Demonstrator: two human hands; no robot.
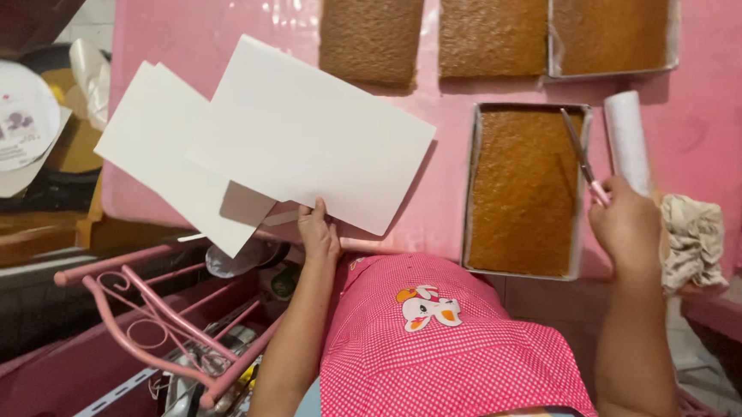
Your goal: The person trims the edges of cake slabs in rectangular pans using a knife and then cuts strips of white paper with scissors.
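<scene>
My left hand [319, 231] grips the near edge of a white rectangular board [311, 132] and holds it tilted above the pink table [194, 17]. A second white board [164, 149] lies partly beneath it, jutting over the table's left edge. My right hand [626, 224] holds pink-handled scissors [582, 157], their blades resting over the right rim of a metal tray of brown sheet cake [522, 188] in front of me.
Two unpanned brown cake slabs [371, 28] [491, 29] and another trayed cake [609, 30] lie along the far edge. A white paper roll [628, 138] and a crumpled cloth [693, 241] sit at the right. A pink metal rack [158, 316] stands lower left.
</scene>
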